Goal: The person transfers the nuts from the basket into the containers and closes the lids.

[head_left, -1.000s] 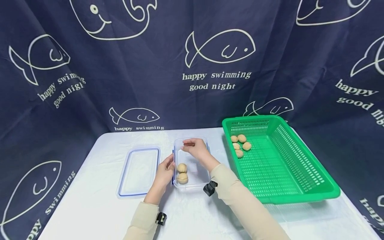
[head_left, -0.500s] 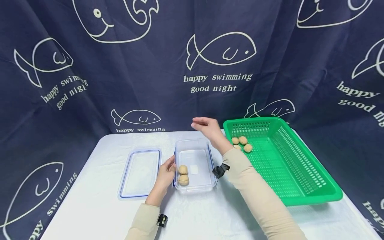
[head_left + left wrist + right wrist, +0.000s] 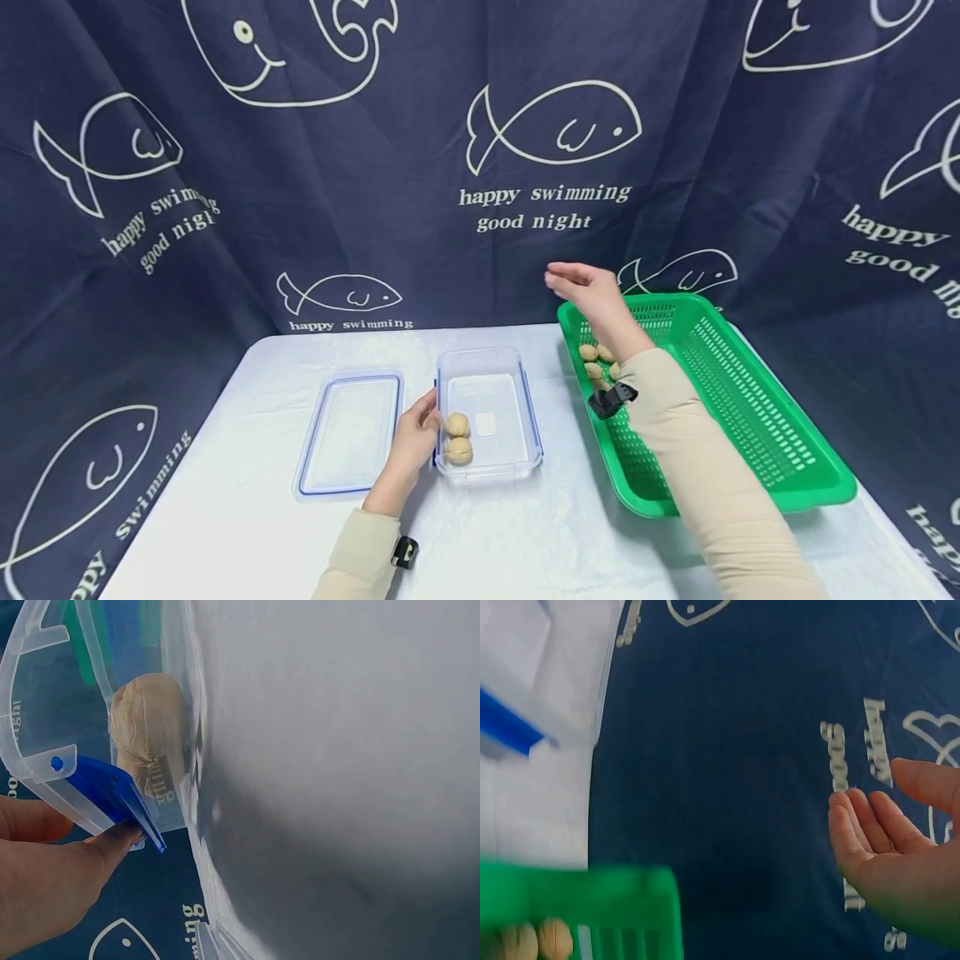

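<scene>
- The left hand [image 3: 415, 442] rests against the left wall of the box [image 3: 525, 392], near its front corner; the fingers lie fairly straight along the plastic, not curled round it.
- In the left wrist view a fingertip [image 3: 120, 834] touches the box's blue clip [image 3: 112, 796].
- The box is clear, open on top, and stands on the table [image 3: 225, 517] between the lid [image 3: 348, 433] and the basket [image 3: 750, 433].
- Two walnuts [image 3: 457, 437] lie inside the box against its left wall, one just behind the other and touching it, close to the left hand.
- The left wrist view shows one of them [image 3: 146, 731] through the clear wall.
- The right hand [image 3: 588, 290] hovers in the air above the near left corner of the basket, palm open, fingers relaxed and slightly apart, holding nothing.
- The right wrist view confirms this: the palm [image 3: 900, 862] is bare, with the curtain [image 3: 742, 750] behind it.
- More walnuts [image 3: 596, 354] lie in the basket at its rear left corner, below the right hand and partly hidden by the right forearm.
- The lid lies flat on the table just left of the box, beside the left hand.
- The two hands are well apart.
</scene>
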Demonstrator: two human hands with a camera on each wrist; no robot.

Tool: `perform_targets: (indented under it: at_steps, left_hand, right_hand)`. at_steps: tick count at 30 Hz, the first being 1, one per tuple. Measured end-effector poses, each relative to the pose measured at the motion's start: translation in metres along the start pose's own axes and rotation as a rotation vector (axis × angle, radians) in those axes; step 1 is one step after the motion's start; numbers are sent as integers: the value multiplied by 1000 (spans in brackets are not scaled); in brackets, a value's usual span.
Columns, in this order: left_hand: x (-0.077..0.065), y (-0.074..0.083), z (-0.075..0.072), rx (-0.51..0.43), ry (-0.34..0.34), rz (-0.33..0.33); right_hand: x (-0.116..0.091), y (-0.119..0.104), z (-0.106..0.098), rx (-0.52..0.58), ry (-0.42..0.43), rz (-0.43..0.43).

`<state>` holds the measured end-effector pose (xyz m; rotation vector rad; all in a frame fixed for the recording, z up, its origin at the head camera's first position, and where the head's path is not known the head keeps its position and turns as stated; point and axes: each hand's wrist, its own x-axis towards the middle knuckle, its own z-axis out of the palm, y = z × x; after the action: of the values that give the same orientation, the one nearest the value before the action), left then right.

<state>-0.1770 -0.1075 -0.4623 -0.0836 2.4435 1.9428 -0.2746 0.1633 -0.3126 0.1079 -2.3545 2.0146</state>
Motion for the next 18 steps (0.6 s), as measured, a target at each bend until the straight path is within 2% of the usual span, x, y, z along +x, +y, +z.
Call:
perform_targets:
  at_steps: [4,8,18]
  left_hand:
    - [0,-1,2,0,-9,-1]
    - [1,-1,1,3,-5,-11]
    - [3,1,-1,13,-5,-23]
  right_hand:
    - [1,9,-24,-8,30,-5]
    - [1,21,-44,6,57,31]
    - [4,59,-77,63,132,96]
